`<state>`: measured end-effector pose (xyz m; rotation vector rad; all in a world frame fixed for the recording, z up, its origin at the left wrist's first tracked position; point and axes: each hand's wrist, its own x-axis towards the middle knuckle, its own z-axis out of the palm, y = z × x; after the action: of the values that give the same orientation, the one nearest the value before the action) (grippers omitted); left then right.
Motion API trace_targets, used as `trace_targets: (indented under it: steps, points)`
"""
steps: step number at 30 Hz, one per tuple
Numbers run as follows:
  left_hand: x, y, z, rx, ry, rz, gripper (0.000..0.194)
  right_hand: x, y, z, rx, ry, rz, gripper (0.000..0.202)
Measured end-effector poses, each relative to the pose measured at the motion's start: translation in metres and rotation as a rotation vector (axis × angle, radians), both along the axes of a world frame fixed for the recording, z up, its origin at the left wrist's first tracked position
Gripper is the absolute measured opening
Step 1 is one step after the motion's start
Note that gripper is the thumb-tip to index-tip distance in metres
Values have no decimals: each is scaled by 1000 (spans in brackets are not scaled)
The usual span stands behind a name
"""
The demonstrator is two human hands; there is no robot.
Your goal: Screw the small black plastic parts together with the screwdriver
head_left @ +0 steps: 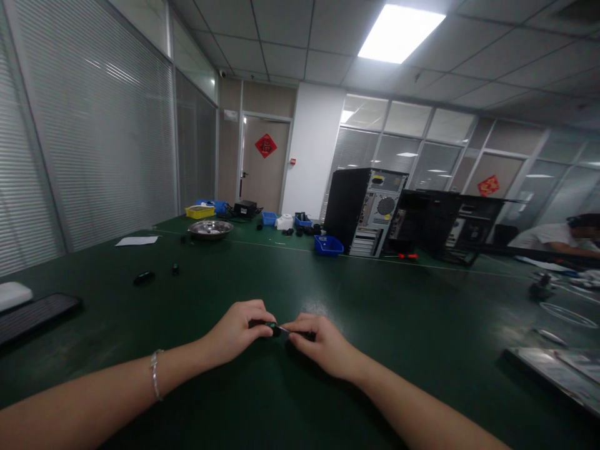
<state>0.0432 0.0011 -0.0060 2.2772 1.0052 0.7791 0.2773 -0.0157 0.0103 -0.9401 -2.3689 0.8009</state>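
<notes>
Between the fingertips of my left hand (246,331) is a small black part with a green patch (272,327). My right hand (323,344) is closed around a thin metal-tipped tool (284,329) with a dark handle; its exact kind is too small to make out. The tool's tip points left and meets, or nearly meets, the small part. Both hands are low over the green tabletop (225,412), close together. My fingers cover much of the part and most of the tool's handle.
Left on the table lie a keyboard (35,319), a small black oval object (144,278) and a white sheet (136,241). Farther back are a metal bowl (210,230), a blue bin (328,245) and a computer tower (368,209). A person (553,237) sits at the far right.
</notes>
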Motion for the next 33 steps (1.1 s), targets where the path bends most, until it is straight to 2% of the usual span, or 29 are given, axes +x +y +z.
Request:
trace_targets:
  steps: [4,10,21,29,31,33]
  points:
    - [2,-1,1,-8,9,26,16,-3,-1,-2,37,-21,-6,30]
    - [4,-8,3,34,12,85,15,-8,-5,-4,150,-111,-114,31]
    - [1,2,0,-87,-38,58,16,-4,-2,-2,130,-53,-52,31]
    - [2,-4,5,84,133,14,15,2,-4,2,312,-147,26,35]
    - [-1,-4,8,78,157,-6,20,3,-3,2,314,-128,-16,36]
    - [-5,-3,11,52,175,-31,36,7,0,0,296,-122,-73,35]
